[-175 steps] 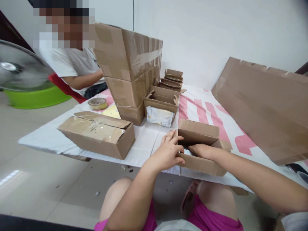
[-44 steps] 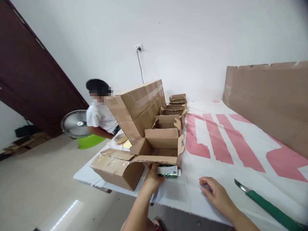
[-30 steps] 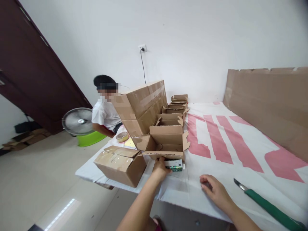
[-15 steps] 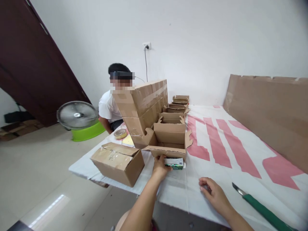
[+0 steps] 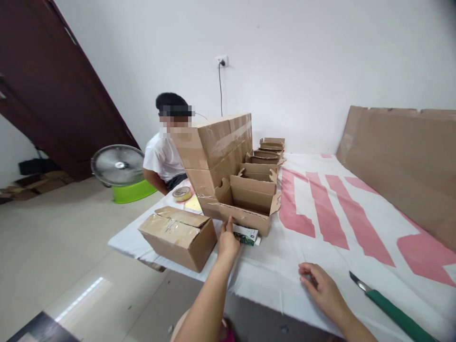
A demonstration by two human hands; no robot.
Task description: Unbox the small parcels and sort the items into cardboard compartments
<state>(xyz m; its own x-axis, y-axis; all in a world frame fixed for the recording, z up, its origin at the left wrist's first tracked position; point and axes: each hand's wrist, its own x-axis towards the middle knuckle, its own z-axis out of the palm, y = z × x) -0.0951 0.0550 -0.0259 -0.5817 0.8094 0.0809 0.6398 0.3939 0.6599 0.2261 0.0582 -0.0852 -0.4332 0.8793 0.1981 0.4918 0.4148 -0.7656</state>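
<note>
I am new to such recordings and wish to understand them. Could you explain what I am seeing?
No machine works here: these are a person's bare hands, and one camera worn on that person's head takes every picture. The left hand is at a small green-and-white carton before an open brown cardboard box; whether it grips is unclear. The right hand , half curled and holding nothing visible, is near a long green-handled knife. The white, pink-marked cloth also bears stacked brown cardboard boxes and a yellowish tape roll.

Green-white box (image 5: 245, 234) beside open carton (image 5: 245, 218)
</note>
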